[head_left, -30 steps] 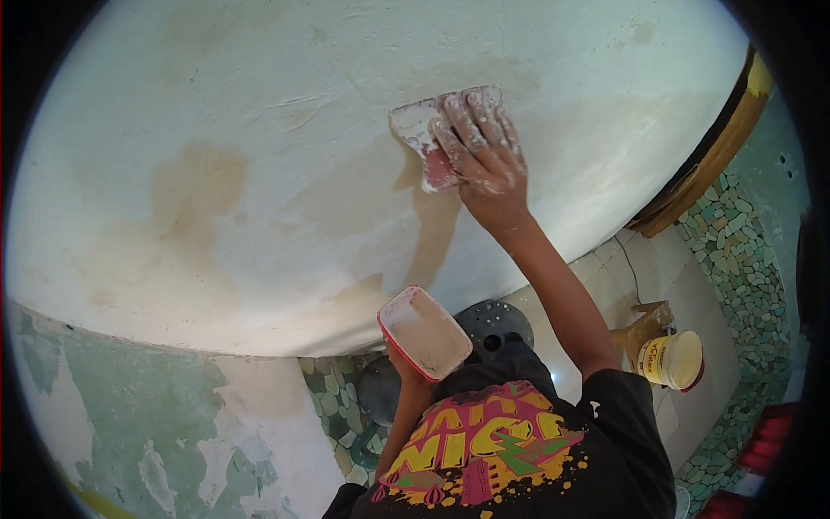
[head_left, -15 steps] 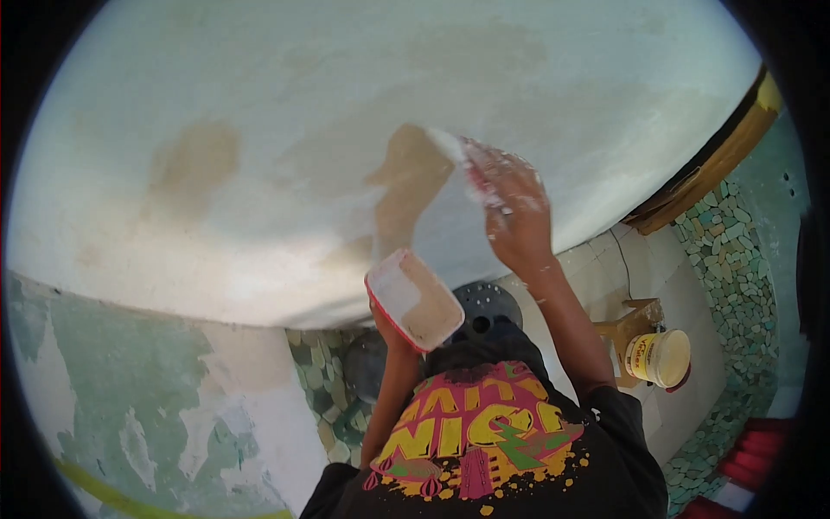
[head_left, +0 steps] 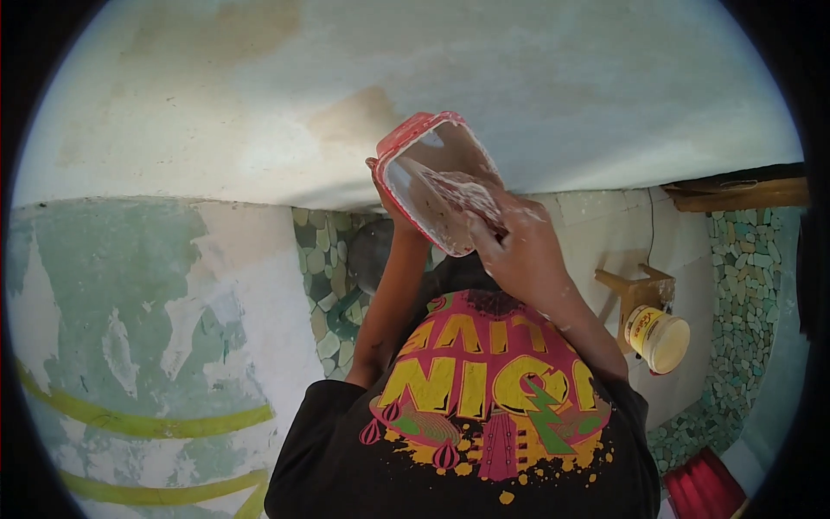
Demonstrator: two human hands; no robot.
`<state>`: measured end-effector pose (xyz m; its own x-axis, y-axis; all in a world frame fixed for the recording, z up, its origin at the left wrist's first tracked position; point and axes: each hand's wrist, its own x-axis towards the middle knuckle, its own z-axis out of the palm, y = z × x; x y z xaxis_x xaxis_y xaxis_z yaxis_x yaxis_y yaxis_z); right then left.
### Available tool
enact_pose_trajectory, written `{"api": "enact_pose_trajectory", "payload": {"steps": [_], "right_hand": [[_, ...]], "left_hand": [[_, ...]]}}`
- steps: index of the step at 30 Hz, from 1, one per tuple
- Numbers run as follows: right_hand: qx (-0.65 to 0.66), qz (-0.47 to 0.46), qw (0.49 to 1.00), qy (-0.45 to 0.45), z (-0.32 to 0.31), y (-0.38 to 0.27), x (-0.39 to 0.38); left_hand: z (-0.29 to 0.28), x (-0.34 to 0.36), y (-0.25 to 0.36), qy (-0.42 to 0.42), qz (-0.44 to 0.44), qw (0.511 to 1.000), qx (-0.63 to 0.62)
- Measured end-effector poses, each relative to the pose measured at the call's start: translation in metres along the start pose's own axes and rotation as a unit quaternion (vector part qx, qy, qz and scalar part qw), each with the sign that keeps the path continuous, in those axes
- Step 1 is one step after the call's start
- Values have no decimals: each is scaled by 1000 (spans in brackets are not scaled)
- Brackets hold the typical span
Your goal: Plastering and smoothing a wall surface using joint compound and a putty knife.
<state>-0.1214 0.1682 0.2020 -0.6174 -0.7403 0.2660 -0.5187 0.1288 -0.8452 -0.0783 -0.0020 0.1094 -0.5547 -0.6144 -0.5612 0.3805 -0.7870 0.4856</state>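
Note:
My left hand [head_left: 386,192] grips a red-rimmed rectangular plastic tub [head_left: 406,131] from the left side, tilting it up in front of my chest. Its inside is smeared with pale putty. My right hand [head_left: 519,233] is closed on a flat scraper [head_left: 462,195], caked white, whose blade lies inside the tub. The tub hides part of my left fingers. Behind both hands stands the pale, patchy wall surface [head_left: 605,104], with faint beige stains.
A wooden stool [head_left: 627,281] and a cream bucket [head_left: 666,344] stand on pale tiles at my right, near a cord. Pebbled floor strips [head_left: 742,285] border them, with red fabric [head_left: 702,484] low right. A peeling green-white surface [head_left: 121,303] with yellow stripes is at left; timber [head_left: 735,195] edges the right.
My right hand has come down from the wall, bringing the scraper into the tub. My left hand has raised and tilted the tub. The view has shifted lower.

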Motion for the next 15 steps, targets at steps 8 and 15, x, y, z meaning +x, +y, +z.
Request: {"api": "enact_pose_trajectory", "payload": {"steps": [8,15], "right_hand": [[23,7,1000,15,18,16,-1],[97,29,994,34,20,17,-8]], "left_hand": [[-75,40,-38,-265,87,958,-66],[-79,46,-43,-193,99,974,-67]]}}
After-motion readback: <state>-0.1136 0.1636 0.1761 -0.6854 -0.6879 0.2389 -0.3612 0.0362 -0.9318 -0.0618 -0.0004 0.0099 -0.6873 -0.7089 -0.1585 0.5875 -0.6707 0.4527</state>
